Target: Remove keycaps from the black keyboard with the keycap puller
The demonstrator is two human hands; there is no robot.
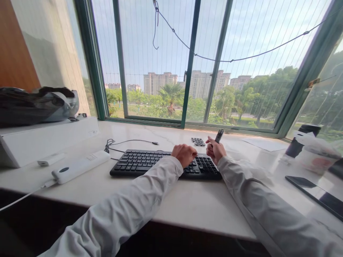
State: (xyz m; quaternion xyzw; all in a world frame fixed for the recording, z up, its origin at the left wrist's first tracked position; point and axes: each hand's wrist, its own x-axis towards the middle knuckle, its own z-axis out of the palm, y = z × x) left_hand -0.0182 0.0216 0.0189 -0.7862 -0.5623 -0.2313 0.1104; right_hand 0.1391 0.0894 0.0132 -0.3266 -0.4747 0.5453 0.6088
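Note:
A black keyboard lies on the white counter. Its number pad at the right end shows bare key sockets. Over the keyboard, just left of that pad, my left hand is closed with its fingers curled; anything inside it is hidden. My right hand is by the far right corner of the keyboard, wrapped round a slim black tool whose end points up and away from me. Several loose keycaps lie grouped behind the keyboard, near both hands.
A white power strip and a coiled black cable are at left. A white box bears a dark bag. On the right are a phone, a plastic bag and white paper. Windows stand behind the counter.

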